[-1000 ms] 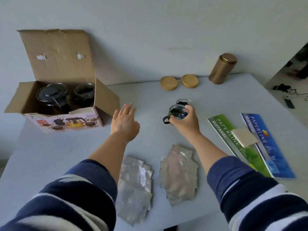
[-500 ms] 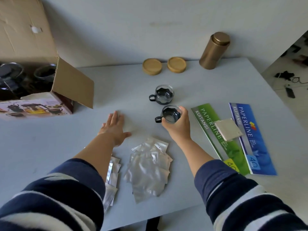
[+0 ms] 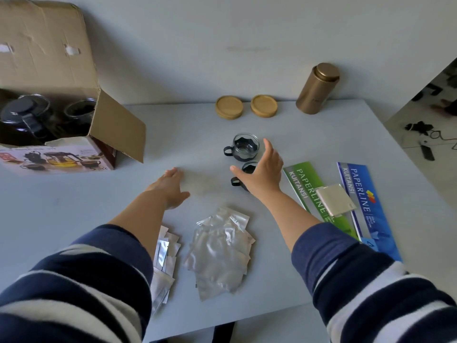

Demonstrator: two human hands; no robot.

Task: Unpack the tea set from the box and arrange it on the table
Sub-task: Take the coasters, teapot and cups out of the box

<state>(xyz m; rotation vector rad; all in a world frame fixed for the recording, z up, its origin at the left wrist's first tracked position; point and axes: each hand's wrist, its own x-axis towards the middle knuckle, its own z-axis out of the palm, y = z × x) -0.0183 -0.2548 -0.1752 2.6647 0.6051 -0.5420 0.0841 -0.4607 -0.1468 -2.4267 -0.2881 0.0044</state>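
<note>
The person wears a knitted top with long sleeves. The left sleeve [image 3: 81, 280] and the right sleeve [image 3: 366, 283] are both dark navy blue with wide horizontal stripes in an off-white colour. On each sleeve at least 2 pale stripes are visible. The fabric looks soft and a little fuzzy. Both sleeves are pushed up, so the forearms are bare. The left hand [image 3: 170, 186] and the right hand [image 3: 262, 172] carry no ring, watch or glove.

pretty plain room, just a pale grey-blue matte tabletop [image 3: 321, 134] pushed against a bare off-white painted wall [image 3: 222, 33] in soft even light, with light tiled floor [image 3: 420, 125] on the right where black cables [image 3: 425, 134] lie.
</note>
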